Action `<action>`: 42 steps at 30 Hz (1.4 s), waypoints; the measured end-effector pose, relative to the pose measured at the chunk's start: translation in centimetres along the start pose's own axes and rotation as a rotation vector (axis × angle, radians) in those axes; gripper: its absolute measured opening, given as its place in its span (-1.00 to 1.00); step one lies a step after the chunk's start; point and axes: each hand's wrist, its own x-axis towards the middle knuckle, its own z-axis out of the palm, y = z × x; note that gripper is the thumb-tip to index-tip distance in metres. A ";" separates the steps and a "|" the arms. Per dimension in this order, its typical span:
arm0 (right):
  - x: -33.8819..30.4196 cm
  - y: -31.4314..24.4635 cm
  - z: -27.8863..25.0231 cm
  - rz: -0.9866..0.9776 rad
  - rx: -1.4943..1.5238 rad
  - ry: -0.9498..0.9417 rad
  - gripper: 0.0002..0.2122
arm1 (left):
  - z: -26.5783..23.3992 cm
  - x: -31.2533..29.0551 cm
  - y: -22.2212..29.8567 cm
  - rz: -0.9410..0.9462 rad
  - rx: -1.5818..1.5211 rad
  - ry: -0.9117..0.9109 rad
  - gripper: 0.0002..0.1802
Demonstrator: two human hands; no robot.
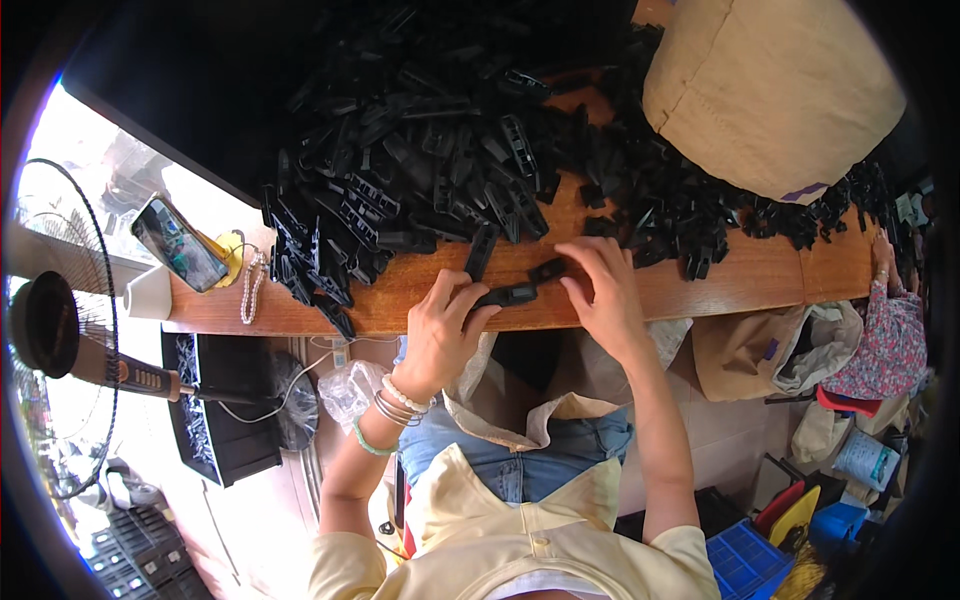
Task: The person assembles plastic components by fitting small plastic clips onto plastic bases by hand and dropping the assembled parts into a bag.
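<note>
My left hand (440, 325) is closed on a long black plastic part (510, 295) just above the table's near edge. A small black plastic piece (547, 270) sits between the thumb and fingers of my right hand (605, 290). The two pieces are close together, almost end to end; whether they touch I cannot tell. Beyond my left fingers, another long black part (481, 250) lies on the wooden table (650, 290). Behind it rises a big heap of similar long black parts (400, 180).
Smaller black pieces (680, 215) spread at the right, beside a large beige fabric bag (770, 100). At the left stand a phone (180, 245), a white cup (148, 294), a bead string (253, 288) and a fan (60, 325). An open cloth bag (480, 400) hangs before my lap. A person in a flowered sleeve (880, 340) sits far right.
</note>
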 end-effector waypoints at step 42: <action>-0.4 1.3 -1.8 0.091 -0.031 0.139 -0.72 | -2.0 2.9 -1.2 0.195 0.166 -0.141 -0.57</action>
